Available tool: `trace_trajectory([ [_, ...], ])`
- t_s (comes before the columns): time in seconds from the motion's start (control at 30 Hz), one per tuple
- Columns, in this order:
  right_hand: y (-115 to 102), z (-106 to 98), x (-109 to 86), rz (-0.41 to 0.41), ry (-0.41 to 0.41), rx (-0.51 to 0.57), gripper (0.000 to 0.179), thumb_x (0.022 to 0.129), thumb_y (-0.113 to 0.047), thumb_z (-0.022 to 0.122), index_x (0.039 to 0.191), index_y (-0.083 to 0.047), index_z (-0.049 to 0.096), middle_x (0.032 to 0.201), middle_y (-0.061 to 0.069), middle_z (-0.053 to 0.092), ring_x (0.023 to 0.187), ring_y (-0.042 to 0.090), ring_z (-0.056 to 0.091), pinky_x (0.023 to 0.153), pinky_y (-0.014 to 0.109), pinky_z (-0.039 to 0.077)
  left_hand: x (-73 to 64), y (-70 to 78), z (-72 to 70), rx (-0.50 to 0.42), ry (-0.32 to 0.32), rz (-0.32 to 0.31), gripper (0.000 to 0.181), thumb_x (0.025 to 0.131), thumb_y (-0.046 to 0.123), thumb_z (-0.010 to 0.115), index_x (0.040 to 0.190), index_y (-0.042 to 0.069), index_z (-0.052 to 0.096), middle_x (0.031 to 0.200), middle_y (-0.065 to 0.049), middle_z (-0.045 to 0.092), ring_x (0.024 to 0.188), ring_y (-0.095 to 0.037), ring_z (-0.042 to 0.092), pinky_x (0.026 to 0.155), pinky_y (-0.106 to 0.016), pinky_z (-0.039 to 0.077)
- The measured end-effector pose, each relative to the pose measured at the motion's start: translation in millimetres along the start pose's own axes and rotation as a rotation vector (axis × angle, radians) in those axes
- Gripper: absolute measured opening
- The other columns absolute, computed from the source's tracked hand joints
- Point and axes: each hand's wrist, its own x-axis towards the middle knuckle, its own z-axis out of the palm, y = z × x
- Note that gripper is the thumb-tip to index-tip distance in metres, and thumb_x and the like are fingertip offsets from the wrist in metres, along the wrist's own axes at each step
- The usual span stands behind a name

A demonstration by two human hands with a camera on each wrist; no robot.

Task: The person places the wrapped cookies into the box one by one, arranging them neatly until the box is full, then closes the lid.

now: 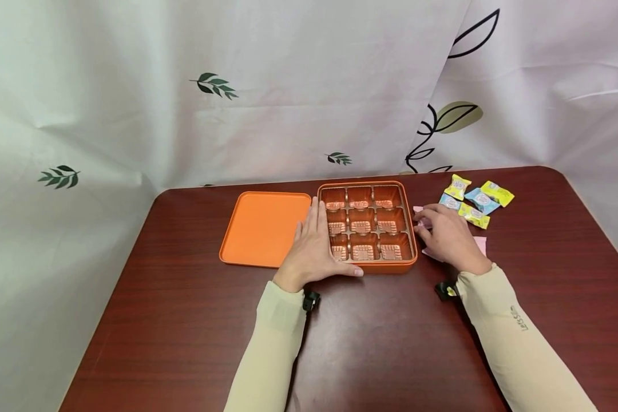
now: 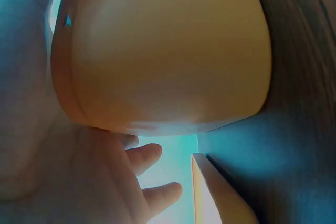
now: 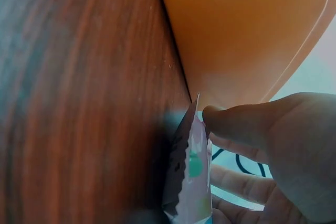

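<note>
An orange box [image 1: 391,268] with a copper-coloured insert of several compartments [image 1: 361,220] sits on the table. My left hand [image 1: 311,249] lies along its left side, fingers straight and thumb stretched along the front wall. In the left wrist view, the palm is against the box wall [image 2: 168,51]. Just beyond the box's right side, my right hand [image 1: 449,236] pinches a pink wrapped packet [image 1: 480,245] with thumb and curled fingers. Its jagged wrapper edge shows beside the thumb in the right wrist view, where the packet [image 3: 197,171] is close over the table. The hand partly hides it.
An orange lid [image 1: 262,229] lies flat to the left of the box. Yellow sweets [image 1: 497,193] and blue sweets [image 1: 481,200] in wrappers lie in a group behind my right hand. A white curtain [image 1: 288,86] with leaf prints hangs behind the brown table [image 1: 185,320].
</note>
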Motion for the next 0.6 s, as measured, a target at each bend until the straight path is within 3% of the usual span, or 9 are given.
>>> trace_trajectory([
  [0.27,0.2,-1.9,0.7,-0.029,0.01,0.005,0.024,0.096,-0.008,0.062,0.114,0.007,0.067,0.128,0.03,0.054,0.119,0.047,0.05,0.102,0.062,0.037,-0.2,-0.1,-0.7,-0.039,-0.01,0.001,0.157,0.06,0.075,0.083,0.157,0.003,-0.017,0.161,-0.007,-0.03,0.152,-0.022,-0.007,0.121,-0.049,0.009],
  [0.6,-0.6,-3.4,0.5,-0.015,-0.03,-0.001,0.024,0.096,-0.007,0.062,0.116,0.006,0.065,0.129,0.03,0.052,0.12,0.046,0.049,0.102,0.06,0.039,0.6,-0.5,0.5,-0.127,-0.021,-0.028,0.153,0.063,0.07,0.084,0.157,0.001,-0.015,0.165,-0.018,-0.018,0.152,-0.023,-0.008,0.121,-0.037,0.012],
])
